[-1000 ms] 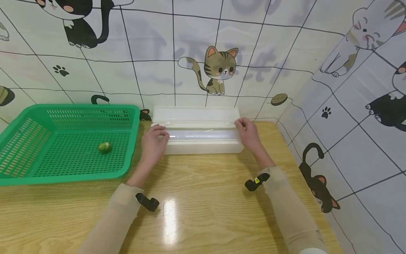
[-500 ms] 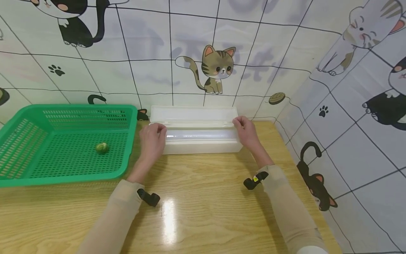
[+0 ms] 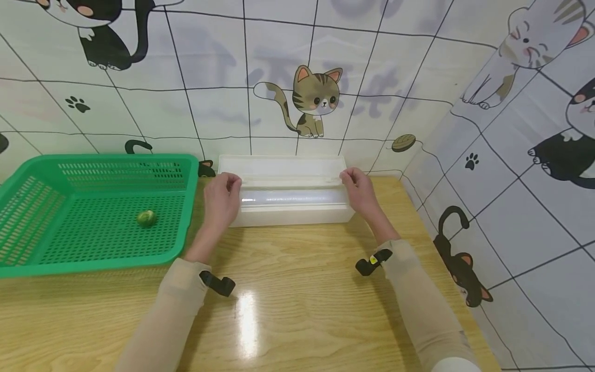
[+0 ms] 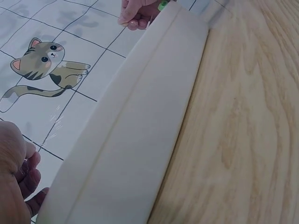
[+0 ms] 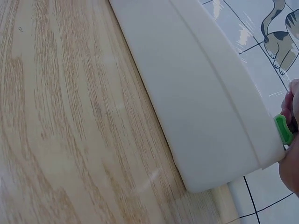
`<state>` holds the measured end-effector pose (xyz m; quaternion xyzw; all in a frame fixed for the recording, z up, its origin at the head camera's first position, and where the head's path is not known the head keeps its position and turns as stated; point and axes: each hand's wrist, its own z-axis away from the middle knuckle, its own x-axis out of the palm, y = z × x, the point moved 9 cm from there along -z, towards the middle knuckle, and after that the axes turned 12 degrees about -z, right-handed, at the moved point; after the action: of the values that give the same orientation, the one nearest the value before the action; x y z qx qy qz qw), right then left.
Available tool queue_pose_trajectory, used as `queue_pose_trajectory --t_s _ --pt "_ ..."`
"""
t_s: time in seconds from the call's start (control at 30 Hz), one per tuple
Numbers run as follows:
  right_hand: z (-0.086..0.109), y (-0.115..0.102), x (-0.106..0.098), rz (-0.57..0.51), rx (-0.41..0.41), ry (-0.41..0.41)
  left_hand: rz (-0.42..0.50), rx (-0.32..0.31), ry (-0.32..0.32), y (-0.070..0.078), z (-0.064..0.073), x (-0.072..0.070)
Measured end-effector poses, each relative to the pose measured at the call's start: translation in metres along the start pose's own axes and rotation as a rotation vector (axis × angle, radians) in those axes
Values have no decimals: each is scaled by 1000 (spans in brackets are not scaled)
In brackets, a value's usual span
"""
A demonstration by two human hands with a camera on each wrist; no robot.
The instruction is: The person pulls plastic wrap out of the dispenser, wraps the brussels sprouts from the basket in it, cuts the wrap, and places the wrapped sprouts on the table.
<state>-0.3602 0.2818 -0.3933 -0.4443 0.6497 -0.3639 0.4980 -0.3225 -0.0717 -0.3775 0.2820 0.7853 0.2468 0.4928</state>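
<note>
A white cling film dispenser (image 3: 293, 216) stands against the wall with its lid (image 3: 283, 165) tipped back, showing a roll of clear film (image 3: 297, 198). At its left end my left hand (image 3: 222, 199) pinches the film's edge with thumb and fingers. My right hand (image 3: 361, 192) pinches the same edge at the right end. In both wrist views, faint glints of clear film show beyond the dispenser's white front. A small green part (image 5: 283, 129) sits at the right end, partly hidden by the right hand.
On the left stands a green plastic basket (image 3: 93, 267) holding one small round green vegetable (image 3: 146, 218), like a Brussels sprout. A cat-printed wall covering (image 3: 223, 111) closes off the back and right of the wooden table (image 3: 297, 310).
My left hand has lifted slightly from beside the roll, its fingers closing into a pinch on the film. The right hand has stayed nearly still. The head view has shifted a little.
</note>
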Motion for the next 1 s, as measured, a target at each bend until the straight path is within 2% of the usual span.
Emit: queue_pose_trajectory --t_s 0.4,0.63,1.0 --pt "3 -5 -5 -77 12 12 60 -127 -21 4 -4 -10" --pt "5 -11 -7 -84 32 3 83 -166 -41 6 -3 -15" --pt "9 -19 -11 -104 10 3 136 -199 -27 11 3 -22"
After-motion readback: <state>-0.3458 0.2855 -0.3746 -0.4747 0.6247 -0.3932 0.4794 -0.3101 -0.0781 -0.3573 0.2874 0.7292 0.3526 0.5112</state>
